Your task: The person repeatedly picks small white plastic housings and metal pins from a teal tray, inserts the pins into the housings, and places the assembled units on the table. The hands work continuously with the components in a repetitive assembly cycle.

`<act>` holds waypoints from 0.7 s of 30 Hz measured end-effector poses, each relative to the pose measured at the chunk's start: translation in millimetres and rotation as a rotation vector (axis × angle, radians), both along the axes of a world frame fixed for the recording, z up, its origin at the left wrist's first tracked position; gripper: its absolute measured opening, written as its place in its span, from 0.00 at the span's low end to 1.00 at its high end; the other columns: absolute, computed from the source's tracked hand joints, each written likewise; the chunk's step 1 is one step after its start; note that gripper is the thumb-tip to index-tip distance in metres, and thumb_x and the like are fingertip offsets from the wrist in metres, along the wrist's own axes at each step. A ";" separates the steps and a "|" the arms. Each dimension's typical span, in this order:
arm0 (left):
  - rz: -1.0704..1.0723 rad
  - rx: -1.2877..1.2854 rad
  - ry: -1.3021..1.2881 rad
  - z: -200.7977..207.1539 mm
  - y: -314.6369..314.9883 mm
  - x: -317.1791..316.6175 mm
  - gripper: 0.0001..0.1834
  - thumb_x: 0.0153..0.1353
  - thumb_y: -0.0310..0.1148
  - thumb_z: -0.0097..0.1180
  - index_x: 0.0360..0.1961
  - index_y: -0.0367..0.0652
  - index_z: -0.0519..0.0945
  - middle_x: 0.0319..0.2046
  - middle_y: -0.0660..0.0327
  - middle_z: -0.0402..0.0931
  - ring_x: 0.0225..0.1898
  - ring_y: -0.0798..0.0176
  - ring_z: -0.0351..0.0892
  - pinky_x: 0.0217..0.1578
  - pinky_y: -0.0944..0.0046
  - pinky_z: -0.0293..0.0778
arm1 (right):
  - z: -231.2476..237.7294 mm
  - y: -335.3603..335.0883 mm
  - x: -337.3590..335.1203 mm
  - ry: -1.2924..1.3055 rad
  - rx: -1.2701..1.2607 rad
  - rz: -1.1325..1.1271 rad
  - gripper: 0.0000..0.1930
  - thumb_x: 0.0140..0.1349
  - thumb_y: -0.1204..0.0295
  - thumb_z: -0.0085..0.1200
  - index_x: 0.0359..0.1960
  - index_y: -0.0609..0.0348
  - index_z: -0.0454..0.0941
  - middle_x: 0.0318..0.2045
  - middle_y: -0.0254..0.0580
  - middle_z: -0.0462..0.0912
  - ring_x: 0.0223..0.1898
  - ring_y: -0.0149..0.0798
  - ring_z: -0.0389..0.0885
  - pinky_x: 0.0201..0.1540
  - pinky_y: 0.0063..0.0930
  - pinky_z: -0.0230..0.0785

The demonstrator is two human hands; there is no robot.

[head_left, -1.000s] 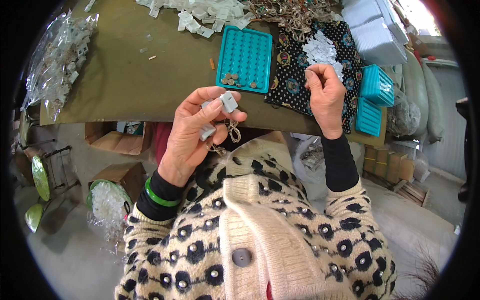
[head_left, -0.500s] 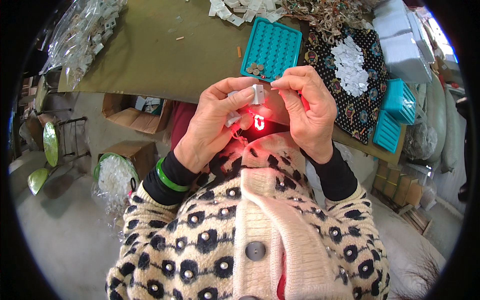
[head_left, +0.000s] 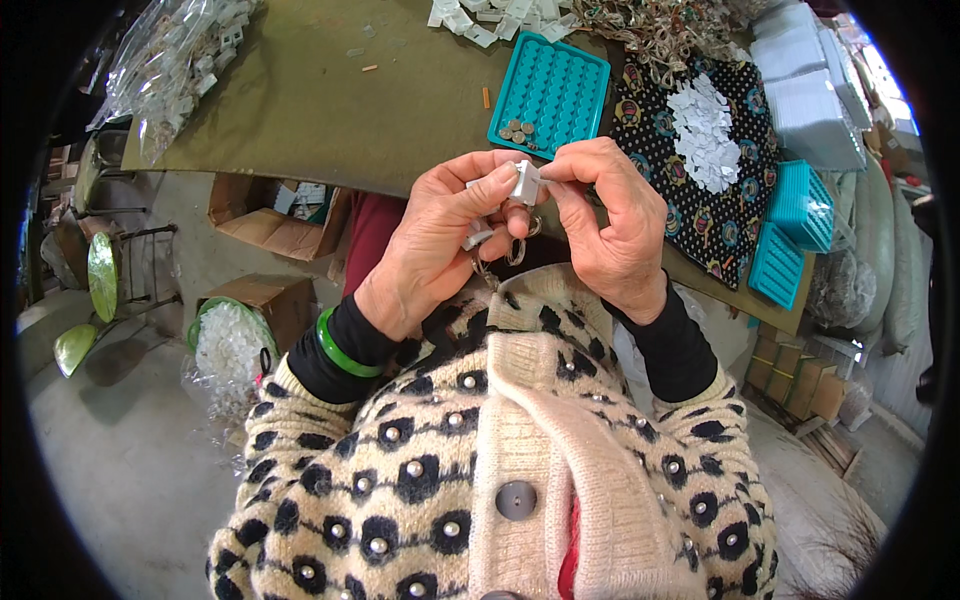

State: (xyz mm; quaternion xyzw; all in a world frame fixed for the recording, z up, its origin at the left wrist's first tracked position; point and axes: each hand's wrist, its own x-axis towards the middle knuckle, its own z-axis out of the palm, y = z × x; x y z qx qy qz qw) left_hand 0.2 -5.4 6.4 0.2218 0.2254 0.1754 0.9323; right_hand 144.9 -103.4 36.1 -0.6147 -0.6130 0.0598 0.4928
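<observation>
My left hand (head_left: 425, 235) is closed around a small white plastic battery box (head_left: 527, 185), its thumb on the top edge. A second white piece (head_left: 478, 236) shows lower in the same hand. Thin coiled wire (head_left: 516, 252) dangles beneath the fingers, unlit. My right hand (head_left: 618, 235) is pinched at the box's right side; whatever sits between its fingertips is too small to make out. Just beyond the hands lies a teal tray (head_left: 560, 85) with rows of round pockets. Several button cells (head_left: 516, 131) are gathered in its near left corner.
White plastic pieces (head_left: 490, 18) and tangled wire (head_left: 660, 35) lie at the table's far side. White tabs (head_left: 703, 135) are heaped on a patterned cloth (head_left: 640, 110). Stacked teal trays (head_left: 800, 210) stand right, a bagged pile (head_left: 185, 60) far left. Below are cardboard boxes (head_left: 270, 230).
The red light glowing on the wire has gone out. My right hand has moved left, bringing its fingertips up against the white box.
</observation>
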 end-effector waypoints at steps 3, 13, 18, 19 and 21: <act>-0.020 0.046 -0.002 0.9 0.1 -1.6 0.14 0.65 0.33 0.60 0.48 0.36 0.78 0.34 0.60 0.80 0.26 0.73 0.77 0.16 0.77 0.68 | 0.6 -0.3 -0.2 0.055 -0.035 0.026 0.08 0.54 0.87 0.56 0.35 0.63 0.76 0.32 0.44 0.79 0.32 0.45 0.80 0.35 0.31 0.74; -0.051 0.032 -0.042 -5.0 4.3 -11.5 0.12 0.65 0.32 0.60 0.45 0.34 0.79 0.32 0.58 0.81 0.23 0.73 0.77 0.21 0.77 0.74 | 6.8 0.4 -1.6 0.126 -0.118 0.087 0.08 0.54 0.87 0.56 0.34 0.63 0.77 0.32 0.41 0.80 0.31 0.38 0.81 0.33 0.27 0.74; -0.036 0.007 -0.045 -5.3 3.4 -15.7 0.13 0.66 0.32 0.58 0.46 0.33 0.77 0.35 0.53 0.82 0.27 0.67 0.82 0.26 0.71 0.81 | 7.3 1.9 -1.6 0.157 -0.191 0.097 0.07 0.55 0.86 0.56 0.34 0.63 0.77 0.32 0.40 0.81 0.30 0.35 0.81 0.31 0.25 0.73; -0.045 -0.011 -0.062 -5.2 3.4 -16.7 0.13 0.67 0.31 0.57 0.46 0.32 0.77 0.35 0.52 0.81 0.29 0.66 0.83 0.29 0.69 0.82 | 7.1 2.3 -1.8 0.187 -0.220 0.094 0.07 0.55 0.86 0.56 0.34 0.63 0.77 0.32 0.41 0.81 0.30 0.35 0.81 0.31 0.24 0.73; -0.058 -0.042 -0.075 -5.6 4.1 -18.5 0.13 0.67 0.31 0.57 0.47 0.32 0.76 0.36 0.52 0.81 0.32 0.64 0.84 0.34 0.65 0.85 | 7.0 3.0 -3.1 0.193 -0.209 0.088 0.07 0.55 0.86 0.57 0.34 0.63 0.77 0.32 0.41 0.81 0.30 0.35 0.81 0.31 0.24 0.73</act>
